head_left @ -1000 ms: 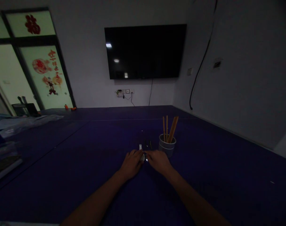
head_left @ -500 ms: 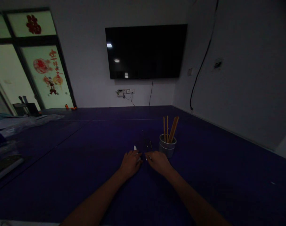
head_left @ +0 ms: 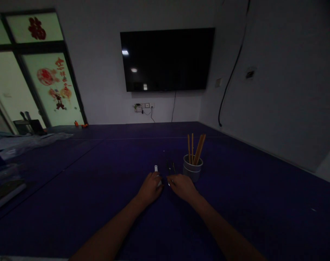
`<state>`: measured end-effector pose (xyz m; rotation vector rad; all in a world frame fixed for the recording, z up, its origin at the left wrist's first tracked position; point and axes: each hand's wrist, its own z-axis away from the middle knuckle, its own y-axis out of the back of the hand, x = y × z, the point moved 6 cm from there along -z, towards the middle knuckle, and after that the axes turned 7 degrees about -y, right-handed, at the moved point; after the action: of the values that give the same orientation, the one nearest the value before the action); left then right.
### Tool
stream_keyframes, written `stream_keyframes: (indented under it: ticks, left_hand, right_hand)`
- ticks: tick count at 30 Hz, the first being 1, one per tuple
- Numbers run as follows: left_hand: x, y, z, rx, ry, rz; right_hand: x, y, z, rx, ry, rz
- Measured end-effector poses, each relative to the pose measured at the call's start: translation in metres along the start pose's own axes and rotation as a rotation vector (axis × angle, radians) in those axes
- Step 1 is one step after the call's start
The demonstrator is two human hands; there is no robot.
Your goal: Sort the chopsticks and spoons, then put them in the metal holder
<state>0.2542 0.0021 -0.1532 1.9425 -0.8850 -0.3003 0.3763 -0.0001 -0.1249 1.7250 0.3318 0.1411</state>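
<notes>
On the dark blue tabletop (head_left: 105, 192), my left hand (head_left: 150, 187) is closed over a white utensil with a hole in its handle end (head_left: 156, 168). The handle sticks out beyond my fingers, and a pale part shows at my fingertips. To the right, my right hand (head_left: 183, 185) is closed and low on the table, with a small shiny metal tip by its fingers. Slim dark items (head_left: 173, 167) extend past its fingers; their kind is too dim to tell. Just behind that hand stands a grey cup (head_left: 192, 173) holding several wooden sticks (head_left: 199, 148).
Clear plastic wrap (head_left: 42, 139) and a shallow tray (head_left: 7, 195) lie along the left side. Small orange objects (head_left: 84, 125) sit at the back edge. A television (head_left: 167, 59) hangs on the wall, and a black cable (head_left: 231, 78) hangs at right.
My left hand has shifted slightly left, widening the gap between the hands. More of the white handle shows. The dark items beyond my right hand look straighter and more apart.
</notes>
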Motion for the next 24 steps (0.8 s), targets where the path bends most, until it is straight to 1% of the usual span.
stream_keyframes:
  ticks: [5,7,9,13,17,20,22,24]
  left_hand:
    - [0.004,0.008,-0.001,0.09,-0.062,0.024]
    - [0.008,0.013,-0.001,0.135,-0.11,0.04]
    - [0.016,0.019,-0.001,0.179,-0.186,0.064]
    - [0.035,0.029,-0.001,0.208,-0.368,0.102]
    - [0.051,0.033,0.0,0.205,-0.491,0.078]
    - [0.055,0.036,0.0,0.216,-0.516,0.067]
    - [0.055,0.037,0.0,0.224,-0.512,0.059]
    - [0.054,0.038,0.001,0.215,-0.5,0.03]
  right_hand:
    - [0.0,0.0,-0.001,0.019,0.006,-0.037]
    - [0.001,0.002,-0.001,0.057,-0.001,-0.081]
    - [0.003,0.005,-0.001,0.101,-0.015,-0.151]
    - [0.01,0.01,-0.002,0.185,-0.053,-0.381]
    - [0.018,0.011,-0.005,0.285,-0.055,-0.738]
    - [0.019,0.013,-0.005,0.354,-0.044,-0.96]
    - [0.017,0.019,-0.001,0.399,-0.027,-1.018]
    - [0.016,0.028,0.007,0.467,-0.018,-1.015]
